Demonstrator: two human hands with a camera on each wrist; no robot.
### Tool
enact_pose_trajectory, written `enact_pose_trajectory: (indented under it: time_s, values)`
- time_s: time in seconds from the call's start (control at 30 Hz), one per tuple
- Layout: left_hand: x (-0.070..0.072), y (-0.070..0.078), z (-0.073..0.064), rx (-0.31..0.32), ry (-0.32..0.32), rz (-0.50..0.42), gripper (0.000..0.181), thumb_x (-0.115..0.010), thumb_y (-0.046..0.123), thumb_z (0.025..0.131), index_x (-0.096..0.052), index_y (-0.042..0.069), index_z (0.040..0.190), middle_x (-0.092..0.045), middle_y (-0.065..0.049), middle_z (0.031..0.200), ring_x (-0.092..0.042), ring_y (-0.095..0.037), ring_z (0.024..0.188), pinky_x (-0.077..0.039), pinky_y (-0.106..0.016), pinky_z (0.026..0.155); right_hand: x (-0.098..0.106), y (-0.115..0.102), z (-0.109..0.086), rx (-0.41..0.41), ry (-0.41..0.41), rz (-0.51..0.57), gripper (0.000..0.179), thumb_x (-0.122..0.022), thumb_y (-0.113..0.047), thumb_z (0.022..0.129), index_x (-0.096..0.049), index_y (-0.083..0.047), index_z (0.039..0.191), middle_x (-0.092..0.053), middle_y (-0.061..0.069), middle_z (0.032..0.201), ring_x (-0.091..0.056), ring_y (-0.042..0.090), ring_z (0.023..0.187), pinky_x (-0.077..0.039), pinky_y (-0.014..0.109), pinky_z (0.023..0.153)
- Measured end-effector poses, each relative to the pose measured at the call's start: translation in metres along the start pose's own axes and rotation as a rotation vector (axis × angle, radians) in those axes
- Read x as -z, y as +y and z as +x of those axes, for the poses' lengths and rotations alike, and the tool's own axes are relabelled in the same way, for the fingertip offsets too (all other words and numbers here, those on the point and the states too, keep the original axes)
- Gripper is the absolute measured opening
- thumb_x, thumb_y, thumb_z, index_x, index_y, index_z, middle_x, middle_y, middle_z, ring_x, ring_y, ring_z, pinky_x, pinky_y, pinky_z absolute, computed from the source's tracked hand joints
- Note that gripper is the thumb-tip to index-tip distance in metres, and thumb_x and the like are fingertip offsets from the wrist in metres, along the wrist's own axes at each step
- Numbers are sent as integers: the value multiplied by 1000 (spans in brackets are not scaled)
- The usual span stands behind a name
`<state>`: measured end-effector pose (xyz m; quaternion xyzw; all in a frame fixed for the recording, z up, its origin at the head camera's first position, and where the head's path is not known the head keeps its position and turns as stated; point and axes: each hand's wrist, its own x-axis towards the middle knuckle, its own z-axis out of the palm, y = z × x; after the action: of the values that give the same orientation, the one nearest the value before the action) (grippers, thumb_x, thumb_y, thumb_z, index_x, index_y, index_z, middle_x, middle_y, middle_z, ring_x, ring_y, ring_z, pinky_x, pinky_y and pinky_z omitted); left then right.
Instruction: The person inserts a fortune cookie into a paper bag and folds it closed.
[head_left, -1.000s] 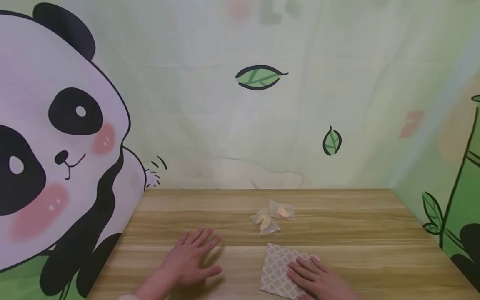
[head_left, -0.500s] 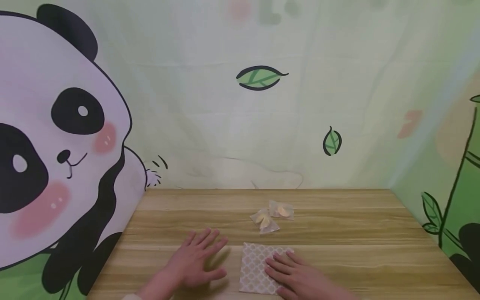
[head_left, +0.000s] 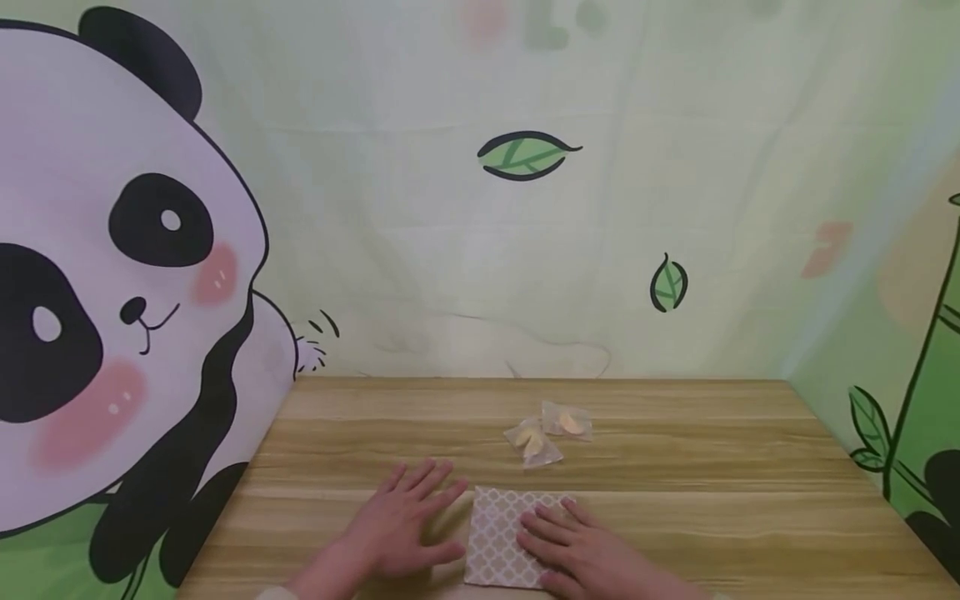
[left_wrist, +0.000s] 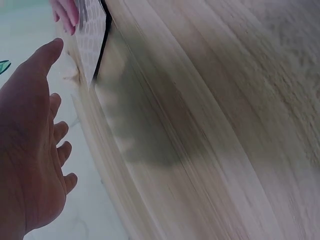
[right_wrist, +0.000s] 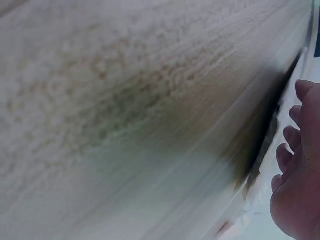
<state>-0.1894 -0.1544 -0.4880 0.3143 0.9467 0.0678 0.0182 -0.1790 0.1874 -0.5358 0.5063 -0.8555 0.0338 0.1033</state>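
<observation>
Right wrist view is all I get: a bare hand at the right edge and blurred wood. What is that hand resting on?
Observer: The head view shows the right hand lying on a patterned square with a pale lattice print.
Operator: Thanks. Where is the left hand? None of it reaches my picture.
Observer: In the head view the left hand is just to the left of that square.
Operator: Is it holding anything over there?
Observer: No. The left wrist view shows it open, with nothing in its grip.
</observation>
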Motion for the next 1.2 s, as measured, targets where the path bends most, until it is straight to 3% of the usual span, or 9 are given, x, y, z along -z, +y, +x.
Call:
enact_pose_trajectory:
  time_s: [0.07,0.17,0.23,0.27,0.3,0.47,0.73,1.03,1.2]
  values:
    - [0,4,4,-13,-6,-12,83,-53,74,99,-42,26,166,-32,-9,174,-30,-35,159,-23,-63,129,7,0,-3,-27,0,45,52,-49,-41,114,-56,-11,156,-53,11,161,-50,33,147,-39,59,120]
    - [-3,11,11,-43,-17,-7,85,-50,76,99,-39,26,167,-32,-9,174,-29,-35,160,-23,-62,129,16,2,-10,-42,30,64,52,-53,-39,112,-57,-9,155,-52,15,160,-50,37,146,-12,44,133]
    - [-7,16,16,-68,-16,-1,85,-50,76,99,-39,26,167,-33,-9,174,-30,-34,160,-24,-62,128,20,5,-16,-44,49,59,53,-56,-39,111,-57,-8,154,-52,17,159,-50,38,145,9,31,130]
    - [-10,19,19,-82,-13,7,85,-50,76,99,-39,26,167,-33,-9,174,-30,-34,160,-25,-61,128,23,7,-18,-54,47,66,53,-57,-38,111,-57,-7,154,-52,18,159,-50,38,145,9,30,130]
    - [-12,22,22,-98,-8,17,85,-50,77,99,-39,26,167,-34,-9,173,-30,-33,160,-27,-61,128,24,8,-21,-57,54,66,54,-57,-38,111,-57,-6,154,-52,19,159,-51,39,145,17,24,126]
    - [-24,38,34,-158,9,30,85,-50,78,99,-41,28,166,-37,-6,172,-34,-31,159,-31,-58,127,33,12,-35,-107,54,80,55,-59,-38,110,-57,-4,154,-52,20,159,-50,38,146,17,22,126]
    - [-38,56,44,-198,3,49,81,-50,75,100,-40,30,167,-36,-5,173,-35,-29,158,-35,-52,126,33,22,-54,-159,88,-2,62,-62,-45,107,-55,-6,155,-53,16,159,-50,36,145,14,25,128]
    - [-48,51,39,-192,-1,64,78,-51,74,101,-46,28,164,-42,-5,169,-42,-28,154,-40,-47,123,38,33,-71,-154,146,-80,62,-63,-44,107,-53,-9,157,-45,10,165,-14,11,161,8,29,131]
    - [-51,38,31,-211,22,59,78,-49,74,101,-47,26,163,-44,-7,168,-44,-30,153,-42,-49,121,41,31,-70,-177,126,-68,62,-62,-46,107,-54,-10,157,-47,9,165,-39,24,154,7,27,131]
